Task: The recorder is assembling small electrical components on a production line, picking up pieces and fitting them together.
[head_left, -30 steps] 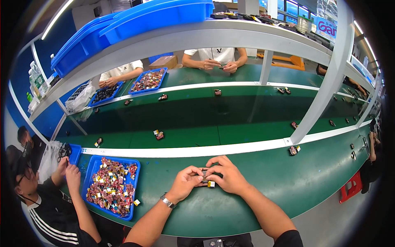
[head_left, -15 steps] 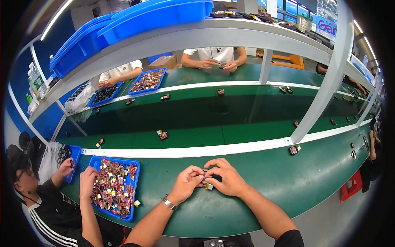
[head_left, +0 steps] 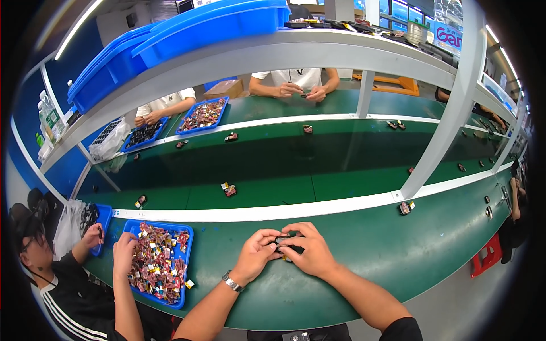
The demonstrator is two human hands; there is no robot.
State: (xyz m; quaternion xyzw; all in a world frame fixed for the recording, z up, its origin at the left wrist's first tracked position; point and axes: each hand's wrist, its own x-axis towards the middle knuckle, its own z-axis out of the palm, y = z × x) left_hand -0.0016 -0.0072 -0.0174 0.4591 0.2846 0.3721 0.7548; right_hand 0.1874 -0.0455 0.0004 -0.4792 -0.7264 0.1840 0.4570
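Observation:
My left hand [head_left: 255,255], with a metal-banded watch [head_left: 232,281] at its wrist, and my right hand [head_left: 314,252] meet over the green bench. Between their bent fingers and thumbs they grip a small black electronic part [head_left: 282,239], mostly covered by the fingers. A yellow bit shows under it, near the right thumb. Left of my hands stands a blue tray [head_left: 190,241] heaped with small reddish circuit pieces [head_left: 156,261] bearing white and yellow bits. One loose piece [head_left: 189,283] lies at the tray's right edge.
A person's hand [head_left: 124,250] reaches over the tray from the left. Beyond a white rail [head_left: 256,213] runs a green belt [head_left: 256,165] with scattered small assemblies [head_left: 228,189]. A white shelf [head_left: 318,51] with blue bins [head_left: 210,34] spans overhead. Two people work across the belt.
My fingers have shifted round the part, so more of its black body shows and less of the yellow bit. Pieces on the belt have moved slightly right. The neighbour's hand has shifted slightly.

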